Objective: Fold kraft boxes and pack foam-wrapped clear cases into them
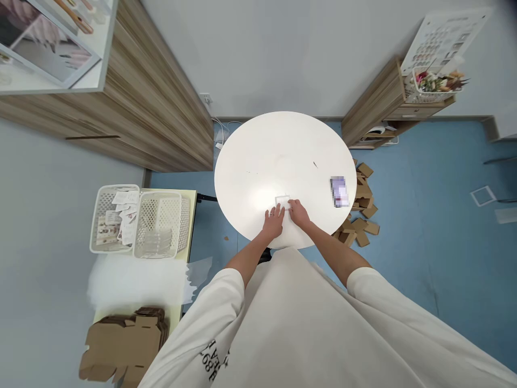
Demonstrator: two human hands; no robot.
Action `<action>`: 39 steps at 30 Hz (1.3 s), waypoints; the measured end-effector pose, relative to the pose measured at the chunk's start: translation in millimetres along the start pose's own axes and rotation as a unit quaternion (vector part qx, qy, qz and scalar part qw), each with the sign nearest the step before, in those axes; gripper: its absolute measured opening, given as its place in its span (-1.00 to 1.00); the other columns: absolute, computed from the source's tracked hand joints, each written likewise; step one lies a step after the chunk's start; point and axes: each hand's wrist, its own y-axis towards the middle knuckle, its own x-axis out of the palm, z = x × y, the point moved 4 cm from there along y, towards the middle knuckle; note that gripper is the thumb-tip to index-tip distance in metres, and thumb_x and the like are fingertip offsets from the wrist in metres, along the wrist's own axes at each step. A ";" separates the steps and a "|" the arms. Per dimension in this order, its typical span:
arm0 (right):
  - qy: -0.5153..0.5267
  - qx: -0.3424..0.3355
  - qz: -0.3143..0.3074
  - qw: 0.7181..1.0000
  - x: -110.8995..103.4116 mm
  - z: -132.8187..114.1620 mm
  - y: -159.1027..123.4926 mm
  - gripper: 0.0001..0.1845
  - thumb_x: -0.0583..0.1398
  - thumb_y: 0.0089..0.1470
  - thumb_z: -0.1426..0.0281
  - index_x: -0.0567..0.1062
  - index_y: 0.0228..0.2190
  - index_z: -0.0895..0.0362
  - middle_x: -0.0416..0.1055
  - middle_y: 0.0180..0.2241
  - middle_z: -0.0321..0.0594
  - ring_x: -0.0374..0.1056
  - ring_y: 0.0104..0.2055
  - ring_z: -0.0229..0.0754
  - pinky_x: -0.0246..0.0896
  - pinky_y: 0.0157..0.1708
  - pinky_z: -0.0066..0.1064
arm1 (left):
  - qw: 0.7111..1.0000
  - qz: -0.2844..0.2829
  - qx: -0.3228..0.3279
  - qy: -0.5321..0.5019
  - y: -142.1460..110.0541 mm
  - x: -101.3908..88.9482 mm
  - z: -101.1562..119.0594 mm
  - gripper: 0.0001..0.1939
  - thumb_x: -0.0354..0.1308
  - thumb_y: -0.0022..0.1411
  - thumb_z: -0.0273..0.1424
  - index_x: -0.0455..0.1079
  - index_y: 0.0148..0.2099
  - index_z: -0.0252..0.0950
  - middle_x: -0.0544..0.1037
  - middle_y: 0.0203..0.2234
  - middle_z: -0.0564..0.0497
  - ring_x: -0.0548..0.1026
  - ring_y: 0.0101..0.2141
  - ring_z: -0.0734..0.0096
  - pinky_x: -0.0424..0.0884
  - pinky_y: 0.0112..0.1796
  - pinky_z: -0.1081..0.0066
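Observation:
A small, flat, white squarish piece [282,199] with a pale rim lies near the front edge of the round white table [278,140]. At its near left side rests my left hand [273,221], fingers stretched out and apart, a ring on one of them. My right hand [299,213] is closed at the piece's right edge, its fingers bent in a pinch. What exactly the piece is cannot be made out at this size. Both forearms reach in over the table's front edge.
A blurred purple object [340,191] lies on the table's right side. Folded cardboard boxes [361,213] are heaped on the floor to the right. On the left side table stand white baskets [183,221] and flattened cardboard [123,345]. Wooden cabinets [161,91] flank the table.

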 end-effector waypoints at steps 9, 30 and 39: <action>0.076 0.046 -0.004 0.996 25.4 -26.8 -2.0 -0.37 0.03 0.21 0.48 0.22 0.31 0.17 0.33 0.19 0.01 0.30 0.19 -0.04 0.22 0.19 -0.23 | 1.000 0.018 -0.023 -0.010 -5.8 -11.7 -26.1 -0.11 0.01 0.24 -0.50 -0.24 0.54 -0.22 -0.18 0.49 -0.14 -0.06 0.42 -0.05 -0.10 0.34 -0.13; -0.102 -0.069 -0.147 0.981 85.3 -207.9 91.4 -0.13 0.11 0.14 0.49 -0.02 0.42 0.09 -0.01 0.43 -0.08 0.05 0.35 0.16 0.13 0.24 -0.06 | 0.986 0.069 -0.116 -0.093 -43.0 -46.5 -223.8 -0.16 -0.01 0.25 -0.51 -0.15 0.53 -0.17 -0.14 0.49 -0.10 -0.05 0.42 -0.11 -0.22 0.35 -0.20; -0.115 -0.039 -0.133 0.984 75.4 -195.9 53.5 -0.20 0.10 0.26 0.35 -0.06 0.42 0.07 -0.16 0.45 0.02 -0.01 0.40 0.17 0.08 0.26 -0.06 | 0.986 0.048 -0.128 -0.094 -42.7 -64.0 -214.4 -0.25 0.02 0.24 -0.53 0.03 0.46 -0.25 -0.06 0.47 -0.19 -0.03 0.41 -0.11 -0.07 0.33 -0.14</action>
